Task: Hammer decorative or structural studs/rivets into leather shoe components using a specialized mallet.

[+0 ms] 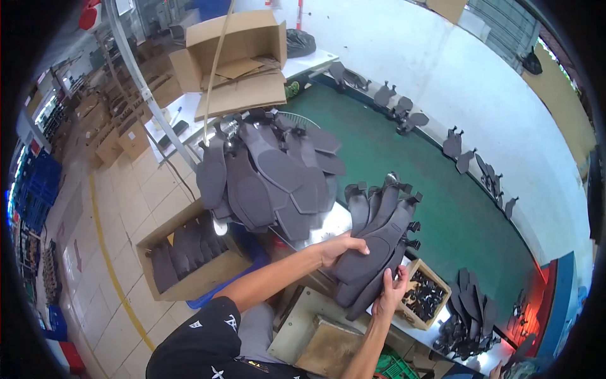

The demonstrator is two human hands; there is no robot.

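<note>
A fanned stack of dark grey paddle-shaped pads [372,256] with black clip-like ends lies in front of me. My left hand [344,248] grips its left side, thumb on top and fingers hidden underneath. On the lower right edge, my right hand [390,290] holds the stack with thumb and fingertips; how deep its grip goes is partly hidden. Left of this stack rises a large heap of similar grey pads [271,167]. Just right of my right hand stands a small wooden box [447,295] filled with small black parts.
A green conveyor belt [442,196] carries several pads along its far wall side. Another pile of grey pads [473,303] stands at the right. An open cardboard box [189,287] of pads sits low left; another carton [243,95] stands at the back. Someone's hand [495,371] shows lower right.
</note>
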